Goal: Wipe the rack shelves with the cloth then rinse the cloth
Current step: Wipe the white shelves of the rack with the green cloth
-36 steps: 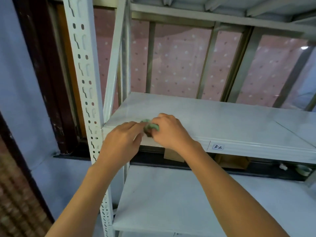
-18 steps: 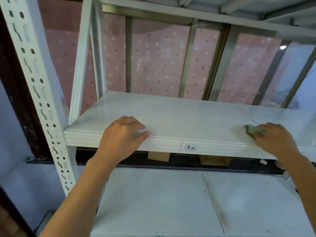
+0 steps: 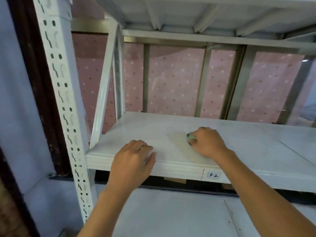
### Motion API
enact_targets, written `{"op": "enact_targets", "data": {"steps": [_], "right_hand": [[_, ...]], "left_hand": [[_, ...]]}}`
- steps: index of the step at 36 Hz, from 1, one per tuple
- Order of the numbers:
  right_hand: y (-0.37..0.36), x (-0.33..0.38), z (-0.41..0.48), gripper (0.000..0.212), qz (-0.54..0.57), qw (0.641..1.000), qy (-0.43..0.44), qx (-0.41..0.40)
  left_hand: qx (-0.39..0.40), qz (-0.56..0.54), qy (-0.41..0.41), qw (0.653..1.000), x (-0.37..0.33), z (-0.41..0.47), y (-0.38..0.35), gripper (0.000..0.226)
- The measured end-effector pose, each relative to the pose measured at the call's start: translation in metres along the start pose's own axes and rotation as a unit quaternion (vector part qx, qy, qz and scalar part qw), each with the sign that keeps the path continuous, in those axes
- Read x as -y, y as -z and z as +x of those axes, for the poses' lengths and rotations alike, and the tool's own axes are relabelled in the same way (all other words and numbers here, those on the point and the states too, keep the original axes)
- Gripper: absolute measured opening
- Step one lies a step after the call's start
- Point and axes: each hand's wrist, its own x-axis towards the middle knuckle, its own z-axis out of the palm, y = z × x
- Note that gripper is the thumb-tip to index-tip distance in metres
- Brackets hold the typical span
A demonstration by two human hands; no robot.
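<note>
The right hand (image 3: 207,142) is clenching the cloth (image 3: 191,138) on the shelf (image 3: 256,151); the left hand (image 3: 132,157), fingers released, is resting flat; the small wad is risking missed patches.

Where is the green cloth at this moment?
In the head view the green cloth is bunched under the right hand on the middle shelf, right of the left hand.

Cloth (image 3: 191,138) green; shelf (image 3: 248,146) white; curtain (image 3: 176,82) pink w/ dots; upright (image 3: 65,103) white, slotted.
</note>
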Motion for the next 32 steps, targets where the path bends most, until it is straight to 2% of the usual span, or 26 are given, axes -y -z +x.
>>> {"op": "enact_targets", "data": {"steps": [5,8,11,17,20,22,25,29,32], "right_hand": [[-0.006,0.171,-0.012,0.022,0.098,0.980,0.169,-0.032],[-0.003,0.220,-0.022,0.022,0.153,0.962,0.225,-0.023],[0.004,0.221,-0.021,0.021,0.240,0.946,0.215,0.019],[0.000,0.205,-0.024,0.017,0.322,0.932,0.166,0.025],[-0.002,0.194,-0.024,0.036,0.357,0.925,0.126,0.038],[-0.003,0.186,-0.023,0.041,0.356,0.925,0.127,0.041],[-0.003,0.176,-0.023,0.038,0.341,0.928,0.143,0.045],[0.001,0.173,-0.019,0.031,0.308,0.934,0.172,0.049],[0.001,0.181,-0.012,0.029,0.298,0.933,0.196,0.047]], "left_hand": [[-0.006,0.040,0.088,0.995,0.036,-0.017,0.037,0.025],[0.007,0.006,0.148,0.989,0.052,-0.026,0.056,0.042],[-0.003,-0.046,0.186,0.981,0.059,-0.033,0.068,0.049],[0.024,-0.076,0.147,0.986,0.059,-0.034,0.060,0.056],[0.038,-0.078,0.122,0.989,0.056,-0.030,0.054,0.057],[0.043,-0.086,0.092,0.991,0.053,-0.028,0.052,0.054],[0.036,-0.078,0.069,0.994,0.053,-0.029,0.050,0.048],[0.015,-0.023,0.047,0.999,0.060,-0.036,0.049,0.047],[-0.032,0.035,0.022,0.999,0.062,-0.042,0.055,0.034]]}}
